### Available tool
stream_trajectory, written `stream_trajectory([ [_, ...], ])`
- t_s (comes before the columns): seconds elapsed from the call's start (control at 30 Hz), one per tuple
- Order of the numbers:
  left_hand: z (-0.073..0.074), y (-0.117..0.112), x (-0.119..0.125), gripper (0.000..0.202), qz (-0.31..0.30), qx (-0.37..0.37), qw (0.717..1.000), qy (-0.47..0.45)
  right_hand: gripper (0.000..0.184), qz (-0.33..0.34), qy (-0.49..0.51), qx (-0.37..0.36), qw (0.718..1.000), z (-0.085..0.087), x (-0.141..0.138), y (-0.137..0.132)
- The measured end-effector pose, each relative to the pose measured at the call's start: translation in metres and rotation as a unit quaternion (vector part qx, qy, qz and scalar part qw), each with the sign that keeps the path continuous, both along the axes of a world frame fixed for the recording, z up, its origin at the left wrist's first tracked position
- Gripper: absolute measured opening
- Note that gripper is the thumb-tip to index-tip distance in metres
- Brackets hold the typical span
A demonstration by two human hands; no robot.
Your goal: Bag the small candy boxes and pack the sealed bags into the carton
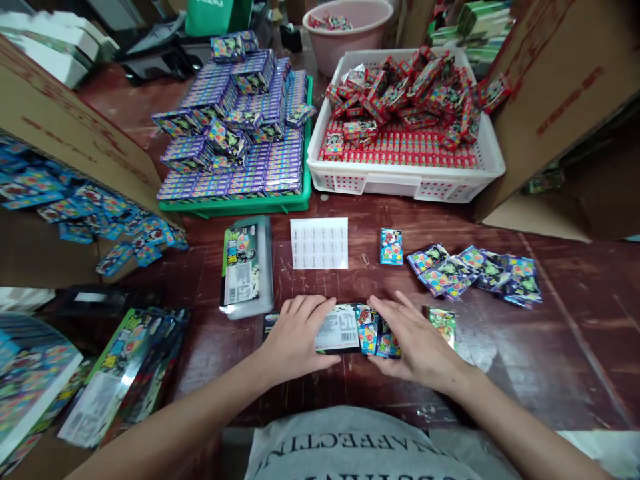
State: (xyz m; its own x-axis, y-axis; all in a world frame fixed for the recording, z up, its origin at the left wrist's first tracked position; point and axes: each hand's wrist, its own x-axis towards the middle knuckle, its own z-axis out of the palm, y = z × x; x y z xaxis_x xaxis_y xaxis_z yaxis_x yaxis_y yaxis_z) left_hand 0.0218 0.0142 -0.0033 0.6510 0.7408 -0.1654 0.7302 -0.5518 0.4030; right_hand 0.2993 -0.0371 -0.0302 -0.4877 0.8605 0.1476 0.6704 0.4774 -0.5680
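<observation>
A flat printed package (343, 328) lies on the dark red table (575, 347) right in front of me. My left hand (295, 337) rests on its left end with fingers curled over the edge. My right hand (413, 340) covers its right end, fingers pressed on small colourful packs (373, 333) tucked into it. A green pack (443, 322) lies just right of that hand. A single blue pack (391, 246) and a white sticker sheet (319, 243) lie beyond. A fanned pile of small packs (475, 273) spreads to the right.
A green tray of purple boxes (240, 127) and a white basket (415, 180) of red boxes stand at the back. A clear-wrapped package (247, 267) lies left of the sticker sheet. Cardboard boxes (70, 127) flank both sides; finished packages (130, 367) pile at lower left.
</observation>
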Motion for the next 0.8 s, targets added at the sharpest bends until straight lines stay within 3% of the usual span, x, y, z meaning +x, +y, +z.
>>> stream_trajectory([
  [0.2,-0.002,-0.001,0.0,0.09,0.047,0.018,0.999,-0.001,0.095,-0.03,-0.004,0.014,0.999,0.0,0.001,0.0],
  [0.43,-0.002,0.005,0.001,0.094,-0.037,0.002,0.999,-0.003,0.098,0.08,-0.019,-0.018,0.996,0.01,-0.004,0.016],
  [0.6,-0.001,0.006,0.0,0.097,-0.044,0.003,0.999,0.014,0.117,0.04,-0.069,-0.031,0.996,0.022,0.025,0.011],
  [0.73,-0.003,0.006,0.008,0.093,-0.047,0.003,0.999,0.005,0.092,0.037,-0.05,-0.06,0.996,0.022,0.039,0.004],
  [0.8,-0.003,0.006,0.013,0.092,-0.062,0.002,0.998,-0.001,0.091,0.062,-0.03,-0.067,0.995,0.02,0.039,0.006],
])
